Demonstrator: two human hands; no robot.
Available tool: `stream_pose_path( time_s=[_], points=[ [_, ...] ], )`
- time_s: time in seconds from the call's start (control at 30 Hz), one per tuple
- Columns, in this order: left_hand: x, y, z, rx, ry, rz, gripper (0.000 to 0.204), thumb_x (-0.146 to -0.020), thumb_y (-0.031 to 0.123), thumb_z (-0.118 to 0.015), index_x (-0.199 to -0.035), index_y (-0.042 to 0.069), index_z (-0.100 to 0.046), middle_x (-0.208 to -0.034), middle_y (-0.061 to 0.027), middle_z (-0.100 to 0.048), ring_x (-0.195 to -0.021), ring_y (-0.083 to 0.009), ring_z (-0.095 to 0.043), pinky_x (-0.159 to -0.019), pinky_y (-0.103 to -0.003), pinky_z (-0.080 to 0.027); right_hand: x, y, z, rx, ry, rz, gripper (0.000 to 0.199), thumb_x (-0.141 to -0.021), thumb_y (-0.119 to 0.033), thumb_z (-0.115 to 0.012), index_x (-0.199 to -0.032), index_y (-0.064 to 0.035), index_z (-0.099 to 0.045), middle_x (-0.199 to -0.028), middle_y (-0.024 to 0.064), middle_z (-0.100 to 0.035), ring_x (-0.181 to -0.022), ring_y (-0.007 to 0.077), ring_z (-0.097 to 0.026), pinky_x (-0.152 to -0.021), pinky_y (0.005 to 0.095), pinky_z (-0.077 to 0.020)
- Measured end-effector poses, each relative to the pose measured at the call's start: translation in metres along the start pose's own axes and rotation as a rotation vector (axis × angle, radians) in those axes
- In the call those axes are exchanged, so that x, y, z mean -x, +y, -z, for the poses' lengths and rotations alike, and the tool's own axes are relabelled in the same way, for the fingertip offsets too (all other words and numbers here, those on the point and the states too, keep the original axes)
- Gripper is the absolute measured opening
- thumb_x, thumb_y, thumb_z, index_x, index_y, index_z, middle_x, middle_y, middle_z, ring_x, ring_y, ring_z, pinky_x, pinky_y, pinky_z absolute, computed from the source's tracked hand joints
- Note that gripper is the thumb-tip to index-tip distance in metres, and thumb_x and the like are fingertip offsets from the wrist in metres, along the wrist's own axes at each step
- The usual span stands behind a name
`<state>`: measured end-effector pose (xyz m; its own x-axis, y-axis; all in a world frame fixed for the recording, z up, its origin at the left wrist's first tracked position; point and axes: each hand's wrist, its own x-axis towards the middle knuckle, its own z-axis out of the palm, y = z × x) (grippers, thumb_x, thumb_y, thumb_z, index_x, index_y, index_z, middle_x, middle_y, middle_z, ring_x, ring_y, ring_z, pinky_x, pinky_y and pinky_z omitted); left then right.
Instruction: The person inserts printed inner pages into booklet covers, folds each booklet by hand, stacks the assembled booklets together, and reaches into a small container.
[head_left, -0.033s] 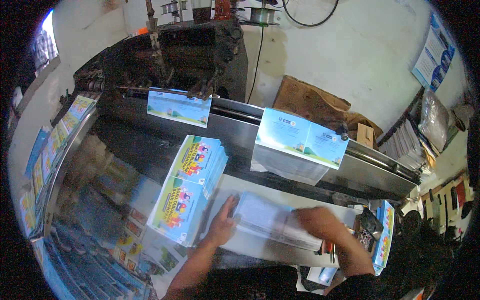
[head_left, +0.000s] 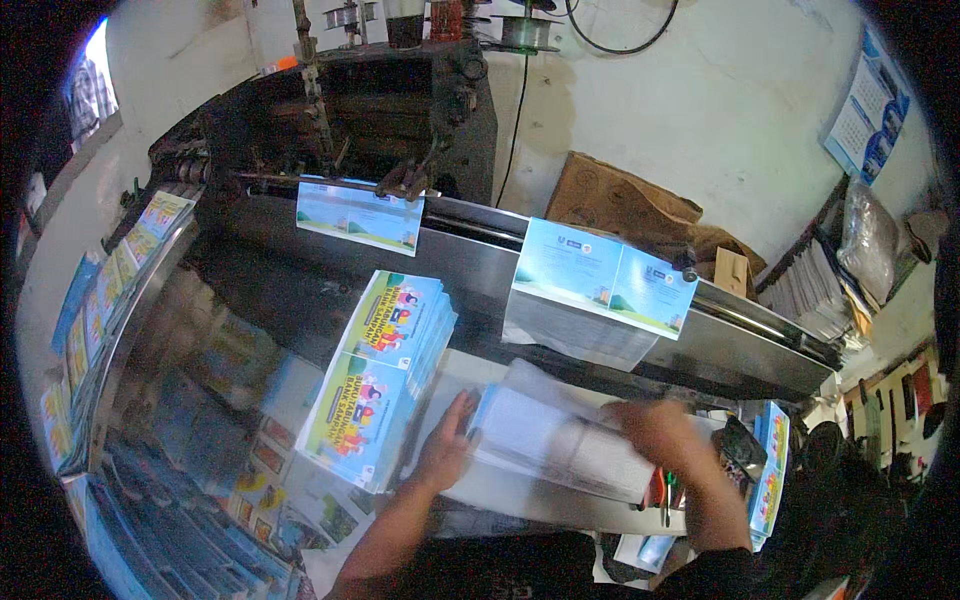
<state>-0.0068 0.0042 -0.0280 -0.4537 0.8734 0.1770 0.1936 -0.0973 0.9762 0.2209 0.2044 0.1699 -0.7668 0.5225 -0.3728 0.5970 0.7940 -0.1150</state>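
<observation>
A pile of white printed sheets (head_left: 560,450) lies on the pale worktop (head_left: 500,495) in front of me. My left hand (head_left: 447,447) lies flat against the pile's left edge with the fingers stretched out. My right hand (head_left: 655,432) is blurred by motion and sits on the pile's right part, fingers curled over the top sheets. Just left of my left hand stands a tall stack of colourful yellow-and-green booklets (head_left: 385,375).
A dark binding machine (head_left: 400,100) with a long metal rail (head_left: 740,345) runs behind; blue covers hang over it (head_left: 358,215) (head_left: 603,275). Scissors (head_left: 665,492) and a blue booklet stack (head_left: 770,475) lie at right. Blue sheets (head_left: 110,290) line the left side. Cardboard (head_left: 620,200) leans on the wall.
</observation>
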Motion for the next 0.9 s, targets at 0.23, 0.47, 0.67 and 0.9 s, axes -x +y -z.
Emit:
stream_pose_path(
  time_s=[0.23, 0.47, 0.67, 0.9],
  points=[
    [-0.001, 0.000, 0.004, -0.035, 0.022, -0.034, 0.068, -0.085, 0.014, -0.042, -0.147, -0.002, -0.020, -0.141, -0.0221, -0.044, -0.132, -0.0307, -0.041, -0.110, -0.035, -0.030, 0.052, 0.149, 0.106, 0.248, 1.351, -0.249, 0.037, -0.090, -0.001, -0.046, -0.123, -0.0103, -0.058, -0.114, 0.0181, -0.063, -0.102, 0.0354, -0.061, -0.088, 0.0424, -0.0487],
    [-0.008, -0.001, -0.005, 0.107, 0.030, -0.031, 0.081, -0.091, 0.048, -0.047, -0.147, -0.003, -0.019, -0.141, -0.0253, -0.041, -0.133, -0.0316, -0.038, -0.111, -0.039, -0.027, 0.025, 0.256, -0.045, 0.129, 0.875, -0.298, 0.039, -0.077, 0.006, -0.051, -0.115, -0.0036, -0.056, -0.124, 0.0183, -0.055, -0.113, 0.0369, -0.053, -0.094, 0.0447, -0.0446],
    [-0.001, 0.013, 0.000, 0.019, 0.010, -0.016, 0.084, -0.092, 0.055, -0.045, -0.147, -0.003, -0.019, -0.141, -0.0245, -0.041, -0.133, -0.0319, -0.038, -0.110, -0.040, -0.027, -0.002, 0.084, -0.086, -0.062, 0.418, -0.147, 0.055, -0.073, -0.019, -0.073, -0.123, -0.0072, -0.053, -0.123, 0.0185, -0.053, -0.115, 0.0376, -0.049, -0.098, 0.0461, -0.0411],
    [-0.005, 0.000, -0.003, 0.090, 0.023, -0.066, 0.091, -0.090, 0.067, -0.037, -0.146, -0.003, -0.021, -0.141, -0.0226, -0.042, -0.132, -0.0307, -0.040, -0.110, -0.039, -0.028, 0.006, -0.020, -0.101, 0.112, 0.168, 0.278, 0.061, -0.084, -0.048, -0.061, -0.128, -0.0093, -0.049, -0.135, 0.0186, -0.046, -0.120, 0.0360, -0.048, -0.090, 0.0510, -0.0480]
  ],
)
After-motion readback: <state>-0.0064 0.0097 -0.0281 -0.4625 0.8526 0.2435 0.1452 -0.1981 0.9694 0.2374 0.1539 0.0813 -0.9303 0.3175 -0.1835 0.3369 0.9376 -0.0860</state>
